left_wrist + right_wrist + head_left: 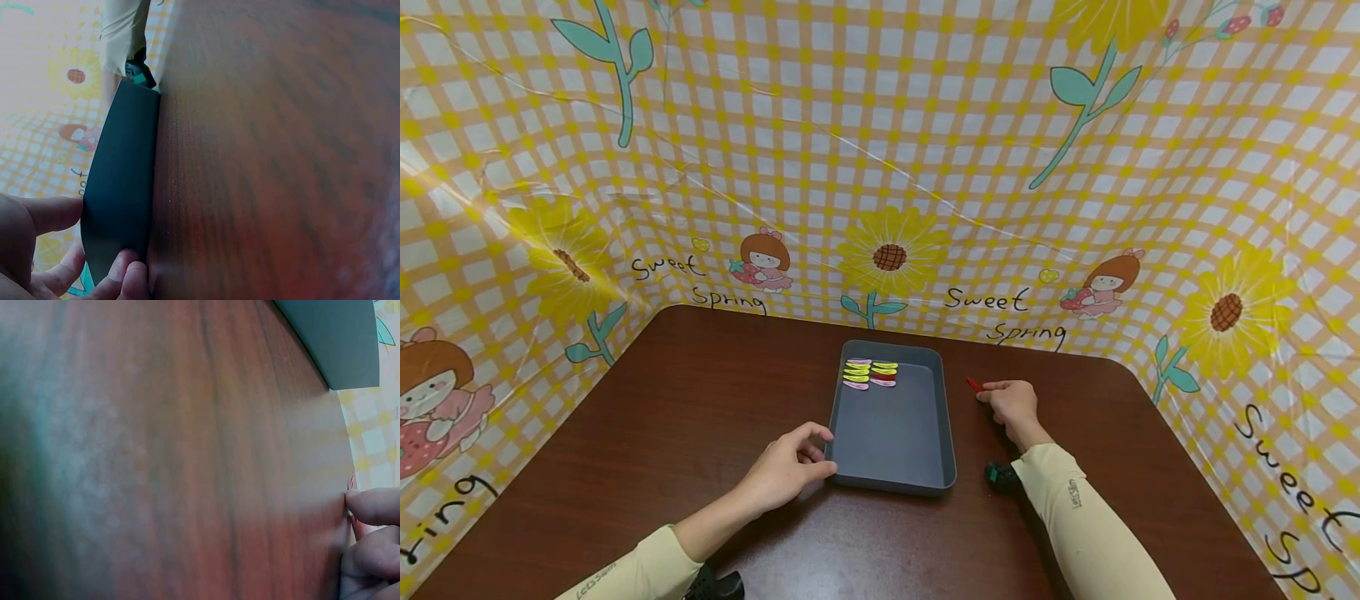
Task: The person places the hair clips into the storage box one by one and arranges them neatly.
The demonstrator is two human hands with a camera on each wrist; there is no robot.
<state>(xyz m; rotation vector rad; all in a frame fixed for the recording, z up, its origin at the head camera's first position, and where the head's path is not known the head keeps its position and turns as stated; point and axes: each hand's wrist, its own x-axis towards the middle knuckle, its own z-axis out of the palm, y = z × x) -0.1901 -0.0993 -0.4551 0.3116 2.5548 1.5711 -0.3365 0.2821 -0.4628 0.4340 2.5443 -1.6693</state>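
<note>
A dark grey rectangular tray lies on the brown table. Inside its far left part, snap hair clips in yellow, pink and lilac form one column, and yellow, red and pink clips form a second beside it. My left hand holds the tray's near left corner, thumb on the near wall and fingers around the side, as the left wrist view shows. To the right of the tray, my right hand pinches a red hair clip close to the tabletop. Fingers partly hide this clip in the right wrist view.
The brown wooden table extends around the tray. A yellow checked cloth with flowers and cartoon figures rises behind and at both sides. Dark wrist devices show below both cuffs.
</note>
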